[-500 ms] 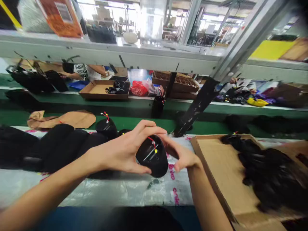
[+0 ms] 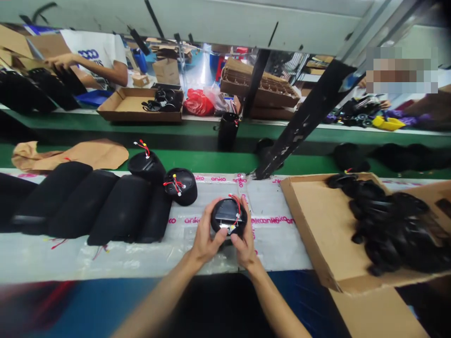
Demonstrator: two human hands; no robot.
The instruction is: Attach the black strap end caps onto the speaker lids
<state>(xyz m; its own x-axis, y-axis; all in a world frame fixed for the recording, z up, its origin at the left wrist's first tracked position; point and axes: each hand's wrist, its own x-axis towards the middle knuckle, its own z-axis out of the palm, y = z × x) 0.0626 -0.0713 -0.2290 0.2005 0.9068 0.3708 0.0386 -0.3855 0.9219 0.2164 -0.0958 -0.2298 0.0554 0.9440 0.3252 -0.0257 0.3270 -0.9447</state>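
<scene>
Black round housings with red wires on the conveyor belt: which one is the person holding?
The housing gripped between the left hand and right hand, nearest the person. The other housing and the one beyond it sit untouched, farther away.

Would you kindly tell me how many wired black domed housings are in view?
3: one black domed housing between the left hand and right hand, one just beyond them, and one further left. Others may be hidden.

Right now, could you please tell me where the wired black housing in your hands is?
In the head view, the housing is between your left hand and right hand, over the belt, left of the box.
</scene>
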